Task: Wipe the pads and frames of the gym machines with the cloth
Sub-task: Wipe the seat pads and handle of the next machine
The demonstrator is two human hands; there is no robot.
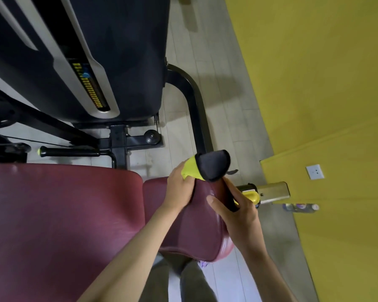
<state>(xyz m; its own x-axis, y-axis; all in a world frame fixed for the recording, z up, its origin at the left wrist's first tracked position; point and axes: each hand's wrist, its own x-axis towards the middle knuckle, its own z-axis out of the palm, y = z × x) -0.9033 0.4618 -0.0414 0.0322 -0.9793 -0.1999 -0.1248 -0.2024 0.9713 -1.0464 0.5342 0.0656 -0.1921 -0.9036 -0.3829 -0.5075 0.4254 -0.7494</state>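
A small maroon seat pad lies in the middle, beside a larger maroon pad on the left. My left hand grips a yellow cloth against the far edge of the small pad. Over the cloth's far end sits a black padded strap piece. My right hand holds the pad's right side, thumb on the maroon surface and fingers curled round a black bar there. A curved black frame tube runs up from behind the strap.
A dark weight-stack housing with yellow labels fills the upper left. A black handle with a yellow tip lies below it. A beige adjuster post with a yellow lever, a bottle, a wall socket and yellow walls are at right.
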